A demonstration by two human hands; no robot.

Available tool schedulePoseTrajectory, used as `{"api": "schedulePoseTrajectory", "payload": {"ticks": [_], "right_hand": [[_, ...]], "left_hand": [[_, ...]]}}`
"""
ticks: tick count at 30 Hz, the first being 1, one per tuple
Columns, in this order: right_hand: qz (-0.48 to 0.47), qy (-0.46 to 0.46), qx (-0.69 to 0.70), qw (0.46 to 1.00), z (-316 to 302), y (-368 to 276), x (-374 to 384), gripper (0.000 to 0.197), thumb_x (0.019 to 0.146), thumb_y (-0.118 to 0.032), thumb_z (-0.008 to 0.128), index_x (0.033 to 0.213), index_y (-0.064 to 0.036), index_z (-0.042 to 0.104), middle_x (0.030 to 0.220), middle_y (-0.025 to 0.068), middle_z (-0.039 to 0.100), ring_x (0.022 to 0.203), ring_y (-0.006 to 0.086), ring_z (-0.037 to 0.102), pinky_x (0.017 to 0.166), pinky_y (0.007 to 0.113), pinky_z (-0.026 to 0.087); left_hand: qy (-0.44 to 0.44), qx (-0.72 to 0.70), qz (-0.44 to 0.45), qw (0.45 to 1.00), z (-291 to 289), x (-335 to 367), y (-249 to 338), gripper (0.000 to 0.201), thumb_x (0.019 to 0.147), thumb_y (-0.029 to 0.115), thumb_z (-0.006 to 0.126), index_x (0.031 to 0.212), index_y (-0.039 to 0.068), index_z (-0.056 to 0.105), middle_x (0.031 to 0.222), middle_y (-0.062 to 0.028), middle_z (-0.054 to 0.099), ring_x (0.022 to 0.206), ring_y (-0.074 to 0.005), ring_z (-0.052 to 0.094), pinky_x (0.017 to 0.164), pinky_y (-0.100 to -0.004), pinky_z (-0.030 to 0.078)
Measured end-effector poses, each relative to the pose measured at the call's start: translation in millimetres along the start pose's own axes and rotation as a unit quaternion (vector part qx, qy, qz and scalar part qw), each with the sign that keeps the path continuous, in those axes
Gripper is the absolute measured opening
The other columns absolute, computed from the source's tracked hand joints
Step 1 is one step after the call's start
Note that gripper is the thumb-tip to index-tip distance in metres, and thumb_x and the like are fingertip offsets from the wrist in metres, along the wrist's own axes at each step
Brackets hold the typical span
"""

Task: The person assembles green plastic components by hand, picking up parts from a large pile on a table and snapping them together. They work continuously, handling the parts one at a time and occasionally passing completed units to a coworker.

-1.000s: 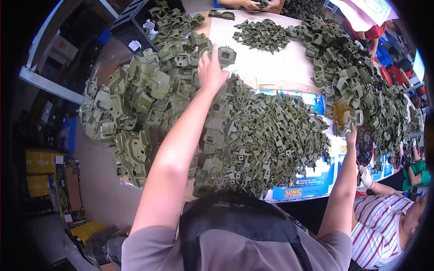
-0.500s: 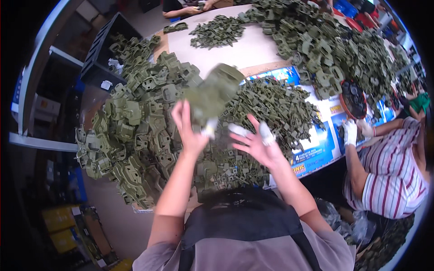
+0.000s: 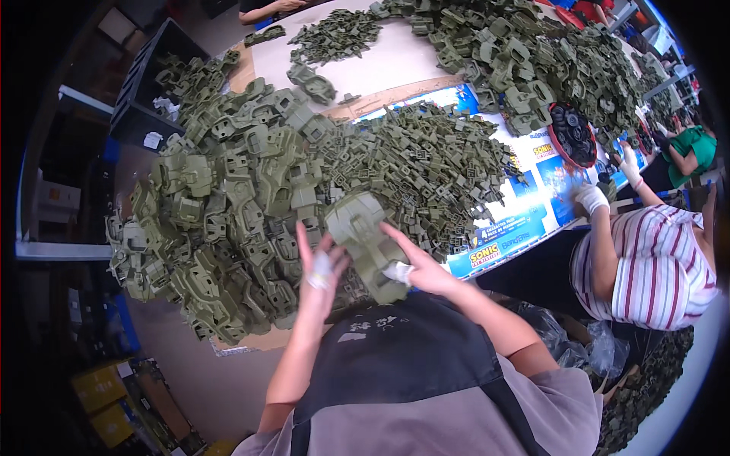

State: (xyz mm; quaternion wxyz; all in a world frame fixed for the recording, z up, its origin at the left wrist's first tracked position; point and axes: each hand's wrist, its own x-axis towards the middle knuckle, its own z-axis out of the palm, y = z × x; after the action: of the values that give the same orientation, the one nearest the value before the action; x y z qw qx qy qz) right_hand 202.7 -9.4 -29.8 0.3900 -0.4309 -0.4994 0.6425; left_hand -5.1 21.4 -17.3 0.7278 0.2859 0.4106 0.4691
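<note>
An olive-green moulded plastic shell [image 3: 362, 237], rounded at its far end, is in front of my apron. My right hand [image 3: 426, 272] grips its right side, forefinger stretched along the edge and a white-wrapped fingertip lower down. My left hand [image 3: 318, 275] is open beside the shell's left edge, fingers apart and one wrapped in white; whether it touches the shell is unclear. Larger shells lie heaped [image 3: 251, 175] to the left. Beyond my right hand spreads a pile of small green plastic parts [image 3: 433, 163]. A single shell [image 3: 312, 82] rests on the pale tabletop behind.
A dark crate [image 3: 148, 83] stands at the far left. More green parts [image 3: 525, 68] are heaped at the back right, near a round red-rimmed container [image 3: 572, 135]. A co-worker in a striped shirt [image 3: 646, 266] works at right. Clear plastic bags [image 3: 601, 349] lie below the table.
The blurred green piece over the pile is gone from there, and a shell now lies on the pale tabletop behind. My hands have come nearer me, the right one now holding a shell.
</note>
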Motion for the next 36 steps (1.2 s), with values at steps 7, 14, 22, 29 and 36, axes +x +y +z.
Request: {"api": "schedulePoseTrajectory", "payload": {"ticks": [7,14,22,29,36], "right_hand": [[-0.089,-0.057,-0.182,0.978,7.5,17.5,3.1,0.089,0.068,0.003,0.047,0.144,-0.004,0.001,0.145,0.0254,0.019,0.135,0.0332,0.023,0.11,0.035,0.02],[0.062,0.011,-0.419,0.906,-12.6,35.2,34.2,0.086,0.074,-0.012,0.06,0.143,-0.0048,0.008,0.134,0.0282,0.036,0.123,0.0444,0.037,0.105,0.044,0.03],[-0.121,0.269,-0.668,0.683,-161.8,49.4,117.1,0.034,0.069,-0.013,0.06,0.103,-0.0091,0.053,0.112,0.018,0.048,0.115,0.0365,0.04,0.097,0.046,0.031],[-0.163,0.213,-0.682,0.68,-163.6,41.7,114.9,0.03,0.075,-0.013,0.055,0.104,-0.0082,0.052,0.112,0.0142,0.049,0.116,0.0326,0.039,0.103,0.049,0.026],[-0.125,0.216,-0.344,0.905,-77.1,-24.4,52.5,0.028,0.077,-0.018,0.068,0.098,-0.0065,0.055,0.089,0.0138,0.062,0.084,0.0301,0.063,0.071,0.037,0.05]], "left_hand": [[-0.118,0.268,0.086,0.952,-16.3,-18.6,-37.7,0.111,0.075,-0.001,0.069,0.141,0.013,-0.019,0.137,-0.0233,0.031,0.118,-0.0292,0.045,0.095,-0.0347,0.04],[0.076,0.297,0.086,0.948,-47.8,-9.9,-21.4,0.092,0.072,-0.006,0.061,0.142,0.008,0.004,0.121,-0.016,0.046,0.102,-0.0236,0.053,0.086,-0.0335,0.044],[-0.042,-0.1,-0.12,0.987,-20.9,-13.9,4.8,0.057,0.085,0.044,0.056,0.126,0.007,0.042,0.108,-0.0141,0.056,0.086,-0.0306,0.061,0.08,-0.0466,0.051],[0.032,0.01,-0.042,0.999,-41.2,11.6,-27.4,0.053,0.083,0.046,0.057,0.116,0.005,0.049,0.103,-0.0126,0.061,0.087,-0.0254,0.061,0.078,-0.0383,0.051],[-0.004,0.051,-0.162,0.985,4.6,-22.9,16.8,0.056,0.093,0.046,0.04,0.138,0.014,0.031,0.118,-0.0085,0.054,0.1,-0.0202,0.058,0.082,-0.0338,0.048]]}}
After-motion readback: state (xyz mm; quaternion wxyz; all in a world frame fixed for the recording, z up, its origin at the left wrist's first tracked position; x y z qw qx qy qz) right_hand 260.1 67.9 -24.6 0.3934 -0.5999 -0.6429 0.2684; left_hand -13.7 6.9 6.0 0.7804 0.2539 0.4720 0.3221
